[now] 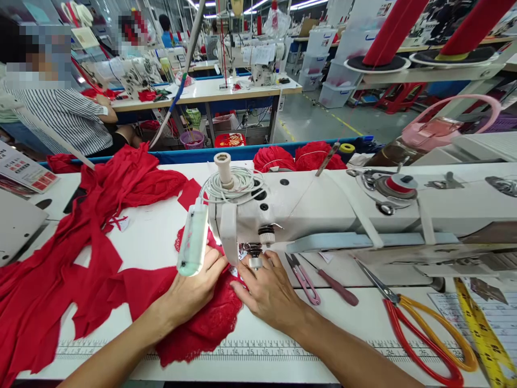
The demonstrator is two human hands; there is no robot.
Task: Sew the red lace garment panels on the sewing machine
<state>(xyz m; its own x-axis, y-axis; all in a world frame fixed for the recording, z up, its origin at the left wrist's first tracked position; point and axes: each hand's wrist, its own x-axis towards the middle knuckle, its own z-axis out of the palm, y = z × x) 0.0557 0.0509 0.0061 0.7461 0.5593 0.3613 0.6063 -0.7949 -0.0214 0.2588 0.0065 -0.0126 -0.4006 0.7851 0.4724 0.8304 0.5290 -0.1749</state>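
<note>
A piece of red lace fabric (220,318) lies under the head of a white sewing machine (278,207), its scalloped edge hanging toward me. My left hand (196,288) grips the fabric left of the needle area, with some fingers hidden behind a lit lamp (193,240). On the other side, my right hand (270,293) holds the same fabric between thumb and fingers, close to the presser area. Its far fingertips go out of sight behind the machine's tension dial (266,235). A small white patterned tag (234,271) shows between my hands. The needle itself is hidden.
Red fabric strips (92,237) pile up at left. Thread snips (302,277), a maroon-handled awl (335,285), scissors (420,323) and a yellow tape measure (484,334) lie at right. A pink-lidded bottle (432,129) stands behind the machine. A person in stripes (64,121) sits at far left.
</note>
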